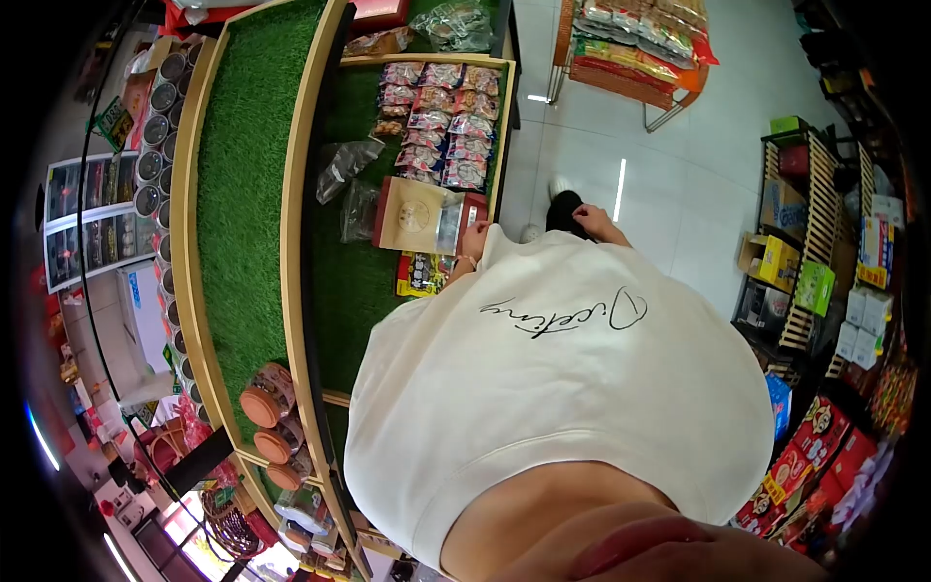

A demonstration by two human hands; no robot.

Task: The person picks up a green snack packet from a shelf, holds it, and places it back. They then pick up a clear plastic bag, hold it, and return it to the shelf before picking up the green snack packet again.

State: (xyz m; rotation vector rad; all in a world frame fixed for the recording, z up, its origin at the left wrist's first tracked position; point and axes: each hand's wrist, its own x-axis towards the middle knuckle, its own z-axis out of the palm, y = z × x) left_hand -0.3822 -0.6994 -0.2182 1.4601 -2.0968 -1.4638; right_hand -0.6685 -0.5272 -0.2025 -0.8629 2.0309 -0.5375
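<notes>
My left hand (474, 239) is at the right end of an open red-and-cream box (405, 215). Its fingers are bent against the box's red edge, and the shirt covers part of the hand. The box has a clear window and lies on a green turf-lined shelf (354, 276). Below it is a yellow-and-black packet (424, 275), and above it are rows of small snack packs (448, 124). Over the floor, my right hand (598, 223) hangs beside my body with curled fingers. Whether anything is between them cannot be made out.
Crumpled clear plastic bags (346, 167) lie left of the box. A wooden-edged turf shelf (242, 194) runs along the left, with lidded jars (272, 441) at its lower end. A rack of packets (635, 58) stands ahead on the tiled floor (669, 179). Slatted shelves (813, 209) line the right.
</notes>
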